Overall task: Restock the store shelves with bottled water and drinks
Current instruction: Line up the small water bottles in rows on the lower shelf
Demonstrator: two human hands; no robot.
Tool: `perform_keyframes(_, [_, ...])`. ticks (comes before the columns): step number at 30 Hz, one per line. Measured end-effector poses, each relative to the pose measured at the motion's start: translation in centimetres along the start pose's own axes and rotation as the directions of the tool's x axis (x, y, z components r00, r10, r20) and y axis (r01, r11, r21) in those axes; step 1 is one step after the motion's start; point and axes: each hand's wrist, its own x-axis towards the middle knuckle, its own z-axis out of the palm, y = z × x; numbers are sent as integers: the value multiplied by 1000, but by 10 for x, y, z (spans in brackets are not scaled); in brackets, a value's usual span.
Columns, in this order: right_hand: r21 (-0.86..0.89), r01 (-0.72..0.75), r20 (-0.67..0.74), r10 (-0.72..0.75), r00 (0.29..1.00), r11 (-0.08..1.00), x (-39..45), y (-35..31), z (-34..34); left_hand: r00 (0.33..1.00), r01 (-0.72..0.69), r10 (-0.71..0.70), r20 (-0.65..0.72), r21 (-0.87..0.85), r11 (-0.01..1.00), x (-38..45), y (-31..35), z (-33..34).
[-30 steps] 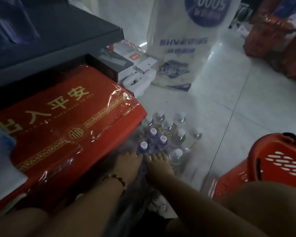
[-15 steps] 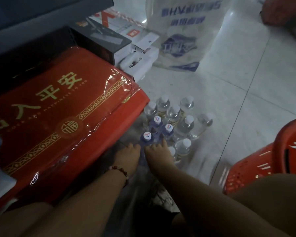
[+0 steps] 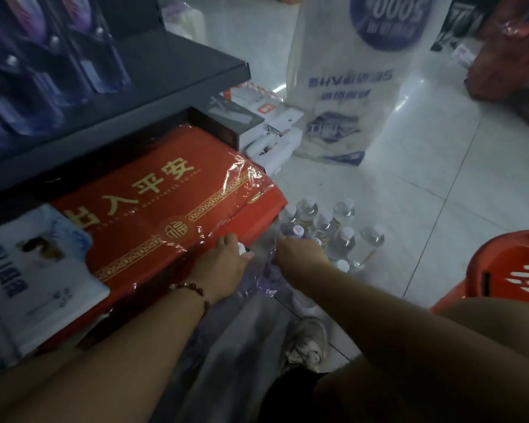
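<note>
A: Where do the task's bottles stand?

B: From my remote seat I see the water bottles (image 3: pixel 333 230) upright in a tight cluster on the tiled floor (image 3: pixel 440 178), just beside the corner of the red gift box (image 3: pixel 165 203). Most have white caps; one or two nearest the hands carry a printed cap. Torn, crumpled clear wrap (image 3: pixel 263 279) lies at the near edge of the cluster.

A: And the hands?

B: The left hand (image 3: pixel 223 264), with a bead bracelet (image 3: pixel 193 290) on its wrist, reaches down beside the box's edge; its fingers (image 3: pixel 226 239) curl over a white-capped bottle (image 3: pixel 242 248) whose cap peeks out under them. The right hand (image 3: pixel 300 254) is down on the near bottles and the wrap, fingers bent, but I cannot tell whether they are clamped on a bottle, on the plastic, or on nothing.

A: What surrounds the work area?

B: A dark shelf (image 3: pixel 165 77) overhangs the box, with blurred packaged goods on it. A white sack (image 3: pixel 348 87) printed in blue stands on the floor beyond the bottles, white boxes (image 3: pixel 272 129) lie near it, a red shopping basket (image 3: pixel 510 270) sits at the right, and a pale shoe (image 3: pixel 306 343) shows below the forearms
</note>
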Motion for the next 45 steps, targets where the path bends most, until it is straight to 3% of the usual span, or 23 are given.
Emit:
perform_keyframes(2, [77, -3, -23, 5, 1000, 997, -10, -3, -25, 998, 1, -16, -66, -227, 974, -11, -1, -26])
perform_keyframes(5, [207, -21, -30, 28, 999, 978, -24, -10, -69, 991, 10, -93, -95, -648, 761, -29, 3, -61])
perform_keyframes(8, [292, 82, -54, -69, 996, 953, -41, -19, -114, 961, -14, -215, -173, -809, 588, -50, 6, -100])
perform_keyframes(11, [484, 172, -163, -104, 981, 858, -59, -31, -144, 900, -58, -358, -249, -882, 468, -74, 3, -141])
perform_keyframes(13, [579, 201, -242, -69, 968, 790, -68, -40, -152, 839, -83, -439, -321, -873, 480, -92, -6, -160])
perform_keyframes(15, [700, 205, -279, -2, 960, 684, -71, -52, -160, 823, -103, -424, -379, -832, 545, -109, -16, -173])
perform_keyframes(19, [852, 306, -347, 21, 938, 425, -78, -93, -179, 905, 16, -302, -299, -686, 727, -141, -30, -189])
perform_keyframes(22, [867, 403, -423, 6, 906, 293, -86, -129, -189, 935, 47, -267, -232, -669, 742, -160, -33, -201])
perform_keyframes(26, [858, 487, -486, -47, 872, 165, -83, -171, -197, 940, 5, -218, -261, -632, 775, -178, -44, -214])
perform_keyframes(31, [912, 406, -409, -101, 907, -54, -73, -206, -194, 919, -2, -267, -289, -682, 731, -196, -66, -221])
perform_keyframes(35, [952, 185, -266, -358, 895, -243, -63, -207, -197, 862, 7, -410, -297, -803, 596, -203, -79, -226])
perform_keyframes(37, [980, 144, -193, -494, 848, -136, -63, -206, -196, 838, 9, -460, -294, -834, 551, -205, -83, -235])
perform_keyframes(40, [973, 224, -148, -621, 770, 45, -71, -215, -189, 828, 20, -501, -253, -878, 477, -209, -89, -244])
perform_keyframes(42, [968, 246, -161, -608, 777, 59, -76, -220, -187, 847, 26, -490, -205, -905, 424, -210, -92, -247])
perform_keyframes(45, [981, 195, -148, -573, 806, 20, -77, -220, -188, 865, 34, -463, -192, -899, 437, -207, -93, -248])
